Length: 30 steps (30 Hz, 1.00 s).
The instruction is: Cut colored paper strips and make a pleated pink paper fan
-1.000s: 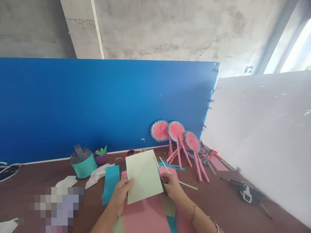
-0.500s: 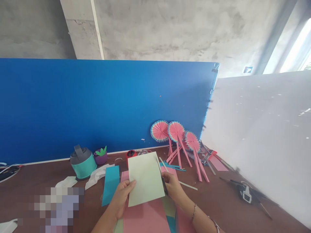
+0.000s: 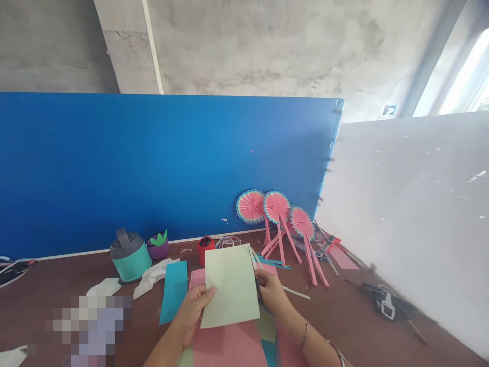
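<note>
1. Pale green sheet (image 3: 231, 288) is held up in front of the person, above pink paper (image 3: 229, 349) at its six o'clock.
2. Left hand (image 3: 192, 309) pinches the sheet at nine o'clock, thumb on the near face; its fingers behind are hidden.
3. Right hand (image 3: 272, 292), at three o'clock, grasps dark-handled scissors (image 3: 260, 294) at the sheet's right edge; how wide the blades stand, I cannot tell.
4. Narrow pale strip (image 3: 300, 292) lies past the right hand, also toward three o'clock. Trimming that edge appears to be the step in hand; the next move seems to call for a steady sheet and blades aligned with the edge.
</note>
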Available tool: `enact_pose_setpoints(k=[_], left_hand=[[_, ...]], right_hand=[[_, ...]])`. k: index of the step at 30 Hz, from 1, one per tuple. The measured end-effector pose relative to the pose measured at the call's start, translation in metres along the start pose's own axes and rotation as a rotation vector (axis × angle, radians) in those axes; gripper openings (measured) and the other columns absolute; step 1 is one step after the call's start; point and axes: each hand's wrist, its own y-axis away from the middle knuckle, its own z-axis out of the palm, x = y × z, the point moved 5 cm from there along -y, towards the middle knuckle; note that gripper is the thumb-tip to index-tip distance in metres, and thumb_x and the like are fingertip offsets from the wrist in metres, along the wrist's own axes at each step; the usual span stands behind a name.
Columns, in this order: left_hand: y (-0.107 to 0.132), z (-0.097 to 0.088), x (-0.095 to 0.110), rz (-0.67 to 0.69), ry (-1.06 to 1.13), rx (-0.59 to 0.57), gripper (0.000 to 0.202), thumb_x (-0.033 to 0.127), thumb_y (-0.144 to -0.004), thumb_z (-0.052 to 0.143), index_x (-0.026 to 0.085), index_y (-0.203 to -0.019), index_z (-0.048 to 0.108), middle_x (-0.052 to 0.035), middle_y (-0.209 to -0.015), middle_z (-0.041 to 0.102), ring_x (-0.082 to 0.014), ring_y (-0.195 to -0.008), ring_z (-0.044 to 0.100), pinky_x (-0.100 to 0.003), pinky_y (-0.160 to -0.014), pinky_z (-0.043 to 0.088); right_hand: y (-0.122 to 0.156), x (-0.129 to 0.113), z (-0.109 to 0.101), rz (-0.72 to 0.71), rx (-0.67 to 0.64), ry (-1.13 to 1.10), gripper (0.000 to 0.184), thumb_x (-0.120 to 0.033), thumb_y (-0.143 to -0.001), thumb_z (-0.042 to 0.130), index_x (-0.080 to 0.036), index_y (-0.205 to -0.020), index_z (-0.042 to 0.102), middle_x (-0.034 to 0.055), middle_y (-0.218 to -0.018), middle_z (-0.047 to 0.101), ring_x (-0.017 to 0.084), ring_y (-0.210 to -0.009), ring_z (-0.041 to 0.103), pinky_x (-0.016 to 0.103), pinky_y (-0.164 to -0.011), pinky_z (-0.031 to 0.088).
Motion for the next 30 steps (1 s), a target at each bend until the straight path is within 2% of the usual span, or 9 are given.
enact_pose_setpoints(k=[5, 11, 16, 24, 30], left_hand=[[-0.003, -0.001, -0.003, 0.003, -0.035, -0.001, 0.040, 0.042, -0.064, 0.076, 0.011, -0.088, 0.071, -0.0128, -0.086, 0.074, -0.0292, -0.080, 0.069, -0.036, -0.070, 0.054], [-0.001, 0.000, 0.004, 0.066, -0.050, -0.012, 0.042, 0.045, -0.066, 0.074, 0.012, -0.091, 0.072, -0.0125, -0.089, 0.074, -0.0288, -0.080, 0.069, -0.036, -0.072, 0.053], [-0.001, 0.000, 0.002, 0.064, -0.050, -0.009, 0.040, 0.043, -0.068, 0.073, 0.012, -0.093, 0.071, -0.0131, -0.090, 0.074, -0.0286, -0.079, 0.069, -0.036, -0.070, 0.053], [-0.002, -0.001, 0.000, 0.059, -0.025, -0.008, 0.038, 0.041, -0.068, 0.073, 0.012, -0.092, 0.072, -0.0128, -0.089, 0.074, -0.0281, -0.079, 0.069, -0.037, -0.075, 0.053], [-0.002, 0.002, 0.000, 0.057, -0.018, -0.007, 0.040, 0.043, -0.064, 0.075, 0.012, -0.090, 0.072, -0.0126, -0.089, 0.074, -0.0295, -0.083, 0.069, -0.038, -0.074, 0.053]], right_hand=[[-0.003, 0.004, -0.003, 0.007, 0.018, -0.050, 0.018, -0.026, -0.057, 0.054, -0.016, -0.072, 0.057, -0.0061, -0.046, 0.053, 0.007, -0.034, 0.042, 0.017, -0.035, 0.028], [-0.001, -0.002, -0.003, -0.043, 0.004, -0.050, 0.018, -0.028, -0.058, 0.057, -0.016, -0.072, 0.059, -0.0052, -0.047, 0.053, 0.009, -0.039, 0.045, 0.022, -0.043, 0.038], [0.004, -0.012, -0.002, -0.045, 0.004, -0.111, 0.018, -0.027, -0.056, 0.056, -0.016, -0.070, 0.059, -0.0016, -0.053, 0.059, 0.014, -0.049, 0.053, 0.024, -0.048, 0.041], [0.003, -0.008, -0.003, -0.028, 0.018, -0.100, 0.018, -0.025, -0.056, 0.055, -0.016, -0.071, 0.060, -0.0028, -0.052, 0.058, 0.015, -0.051, 0.055, 0.022, -0.047, 0.039], [0.002, -0.007, -0.004, -0.001, 0.035, -0.123, 0.018, -0.026, -0.055, 0.056, -0.016, -0.069, 0.059, -0.0042, -0.046, 0.053, 0.013, -0.044, 0.051, 0.022, -0.041, 0.037]])
